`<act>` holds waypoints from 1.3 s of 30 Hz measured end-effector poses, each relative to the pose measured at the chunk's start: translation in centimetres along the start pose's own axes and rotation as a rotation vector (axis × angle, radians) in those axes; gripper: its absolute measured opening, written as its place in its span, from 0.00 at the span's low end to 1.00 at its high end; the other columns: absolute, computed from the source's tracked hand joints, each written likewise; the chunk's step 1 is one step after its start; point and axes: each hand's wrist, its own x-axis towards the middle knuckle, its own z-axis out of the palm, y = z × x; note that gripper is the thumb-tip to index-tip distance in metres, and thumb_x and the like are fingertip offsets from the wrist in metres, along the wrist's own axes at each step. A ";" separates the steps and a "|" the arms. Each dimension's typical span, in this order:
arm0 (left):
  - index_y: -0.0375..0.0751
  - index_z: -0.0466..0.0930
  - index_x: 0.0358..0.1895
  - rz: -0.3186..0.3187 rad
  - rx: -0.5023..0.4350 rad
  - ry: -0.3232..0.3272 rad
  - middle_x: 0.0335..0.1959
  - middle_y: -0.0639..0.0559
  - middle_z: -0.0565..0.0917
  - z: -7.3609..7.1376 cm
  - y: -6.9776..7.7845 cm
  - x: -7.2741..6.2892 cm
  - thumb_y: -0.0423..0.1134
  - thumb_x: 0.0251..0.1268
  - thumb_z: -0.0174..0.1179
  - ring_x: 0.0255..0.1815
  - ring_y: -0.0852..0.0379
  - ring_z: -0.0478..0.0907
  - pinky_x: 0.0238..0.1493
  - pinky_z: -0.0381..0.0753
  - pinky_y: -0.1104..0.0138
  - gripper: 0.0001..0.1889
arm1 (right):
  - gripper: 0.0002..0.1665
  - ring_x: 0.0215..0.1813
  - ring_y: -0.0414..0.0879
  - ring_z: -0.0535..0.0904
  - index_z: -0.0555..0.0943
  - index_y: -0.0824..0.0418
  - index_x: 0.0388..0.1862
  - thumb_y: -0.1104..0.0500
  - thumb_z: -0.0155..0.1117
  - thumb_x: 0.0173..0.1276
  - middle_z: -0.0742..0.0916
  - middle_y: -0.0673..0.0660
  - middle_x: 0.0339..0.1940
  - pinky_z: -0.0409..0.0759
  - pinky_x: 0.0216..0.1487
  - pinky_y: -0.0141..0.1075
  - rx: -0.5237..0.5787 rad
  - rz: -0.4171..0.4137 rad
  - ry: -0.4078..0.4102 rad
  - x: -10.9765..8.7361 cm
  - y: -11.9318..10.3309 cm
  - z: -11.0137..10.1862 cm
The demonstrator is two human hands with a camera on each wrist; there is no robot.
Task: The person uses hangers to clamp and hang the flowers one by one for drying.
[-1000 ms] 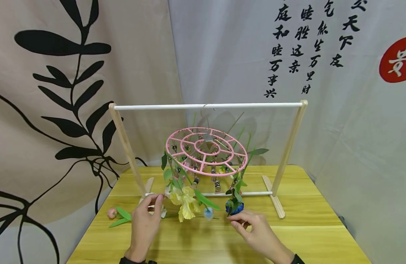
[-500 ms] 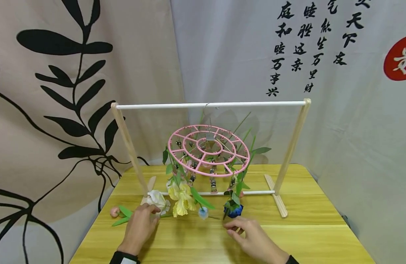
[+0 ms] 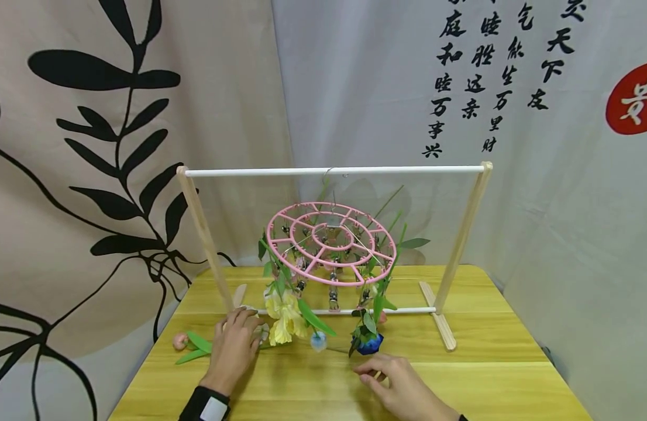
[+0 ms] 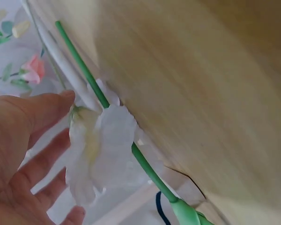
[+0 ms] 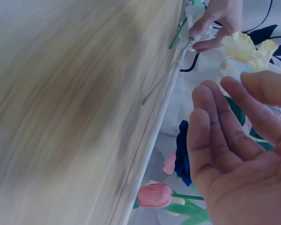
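Note:
My left hand (image 3: 233, 348) has its thumb and fingers round the base of a white artificial flower (image 4: 117, 145) low over the table, its thin stem trailing along the wood in the right wrist view. The hand hides most of this flower in the head view. My right hand (image 3: 399, 383) hovers near the table front, fingers loosely bent with nothing in them, just below a hanging blue flower (image 3: 371, 345). A pink round clip hanger (image 3: 331, 275) carries flowers clipped head down, among them a yellow flower (image 3: 285, 318) and a small light-blue flower (image 3: 318, 341).
A wooden stand (image 3: 463, 234) with a white top bar (image 3: 397, 170) holds the hanger over the table (image 3: 487, 380). One pink flower with green leaves (image 3: 197, 345) lies left of my left hand. Printed curtains (image 3: 365, 88) hang behind.
My left hand has let its earlier spot go, drawn back, then moved forward over the white flower. The right hand has shifted slightly left and down, away from the blue flower. The hanger has swayed.

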 end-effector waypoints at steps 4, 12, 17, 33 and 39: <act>0.50 0.97 0.47 0.126 0.045 0.045 0.57 0.51 0.97 1.0 0.2 0.6 0.33 0.58 0.90 0.69 0.40 0.87 0.79 0.79 0.30 0.15 | 0.10 0.51 0.29 0.88 0.94 0.56 0.60 0.60 0.70 0.89 0.98 0.58 0.53 0.93 0.49 0.30 -0.007 0.001 0.004 0.0 -0.1 0.4; 0.50 0.93 0.36 0.211 0.067 0.095 0.42 0.56 0.96 1.7 -0.2 0.7 0.34 0.55 0.89 0.51 0.49 0.88 0.75 0.81 0.35 0.13 | 0.10 0.51 0.29 0.88 0.94 0.55 0.60 0.60 0.71 0.89 0.98 0.56 0.54 0.91 0.47 0.30 -0.015 -0.003 0.029 -0.1 -0.2 0.8; 0.51 0.94 0.38 0.174 0.044 0.056 0.42 0.55 0.96 0.4 -0.1 0.4 0.34 0.58 0.89 0.55 0.48 0.89 0.83 0.77 0.35 0.12 | 0.11 0.51 0.31 0.89 0.93 0.57 0.62 0.63 0.72 0.87 0.97 0.57 0.54 0.93 0.48 0.30 -0.022 -0.055 0.080 -0.2 -0.3 1.2; 0.57 0.95 0.37 0.128 -0.098 -0.041 0.43 0.62 0.96 -3.8 3.4 -2.1 0.35 0.58 0.90 0.54 0.53 0.90 0.81 0.80 0.33 0.13 | 0.19 0.53 0.47 0.92 0.92 0.55 0.66 0.65 0.80 0.80 0.94 0.54 0.57 0.93 0.48 0.31 -0.103 -0.009 0.105 0.2 -0.5 1.7; 0.57 0.95 0.36 0.069 -0.207 -0.136 0.39 0.69 0.94 -4.2 4.9 -2.9 0.36 0.63 0.88 0.52 0.56 0.90 0.79 0.82 0.32 0.10 | 0.08 0.46 0.32 0.90 0.95 0.58 0.54 0.65 0.79 0.81 0.97 0.54 0.49 0.91 0.41 0.28 -0.040 -0.061 0.163 0.0 0.2 1.8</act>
